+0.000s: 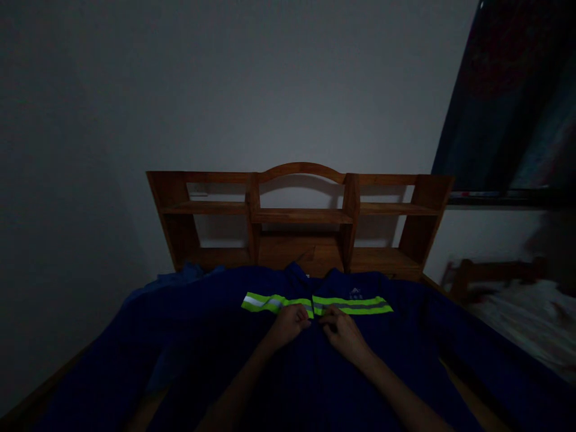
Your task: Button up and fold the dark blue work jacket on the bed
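A dark blue work jacket (202, 336) with a yellow-green reflective band (355, 305) across the chest lies spread flat on a wooden desk. My left hand (290, 324) and my right hand (342, 330) meet at the jacket's front opening, just below the band. Both have their fingers curled and pinched on the two front edges of the cloth. The light is dim, so I cannot make out a zip or buttons between the fingers.
A wooden shelf unit (301, 213) with an arched top stands at the back of the desk against a pale wall. A dark curtain (517, 102) hangs at the upper right. A bed with a wooden frame (495, 273) lies to the right.
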Available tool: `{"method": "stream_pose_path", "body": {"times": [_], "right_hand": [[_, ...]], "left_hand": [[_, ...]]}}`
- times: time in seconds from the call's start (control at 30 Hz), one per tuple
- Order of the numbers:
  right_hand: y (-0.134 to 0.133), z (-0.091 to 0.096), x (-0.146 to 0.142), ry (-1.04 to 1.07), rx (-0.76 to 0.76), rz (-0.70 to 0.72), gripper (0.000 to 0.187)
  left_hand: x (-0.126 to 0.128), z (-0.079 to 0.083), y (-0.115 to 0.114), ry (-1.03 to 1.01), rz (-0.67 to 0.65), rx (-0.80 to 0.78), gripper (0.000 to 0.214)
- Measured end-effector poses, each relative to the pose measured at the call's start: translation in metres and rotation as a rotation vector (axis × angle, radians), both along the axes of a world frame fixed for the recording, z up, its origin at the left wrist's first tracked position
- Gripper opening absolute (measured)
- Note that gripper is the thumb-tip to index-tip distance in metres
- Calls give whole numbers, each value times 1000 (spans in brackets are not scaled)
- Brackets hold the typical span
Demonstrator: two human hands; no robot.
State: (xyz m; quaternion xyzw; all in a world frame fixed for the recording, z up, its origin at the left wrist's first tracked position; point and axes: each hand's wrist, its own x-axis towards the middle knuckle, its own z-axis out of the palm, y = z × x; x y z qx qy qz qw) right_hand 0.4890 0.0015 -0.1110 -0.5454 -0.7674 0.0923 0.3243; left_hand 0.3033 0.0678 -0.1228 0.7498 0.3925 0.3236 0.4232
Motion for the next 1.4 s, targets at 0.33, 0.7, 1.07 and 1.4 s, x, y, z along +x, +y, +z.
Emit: {"method": "stream_pose_path", "body": {"times": [0.33,0.7,1.07,1.4], "right_hand": [[5,-2,-3,171,66,-18,31],[8,7,8,368,129,109,18],[14,-2,15,400,54,82,14],[14,-4,9,410,27,65,16]], "left_hand": [[16,-13,2,-434,122,-365,21],[32,-10,3,-377,159,-3,8],[26,0,-20,-200,64,305,14],[32,-6,-15,-350,100,125,11]]}}
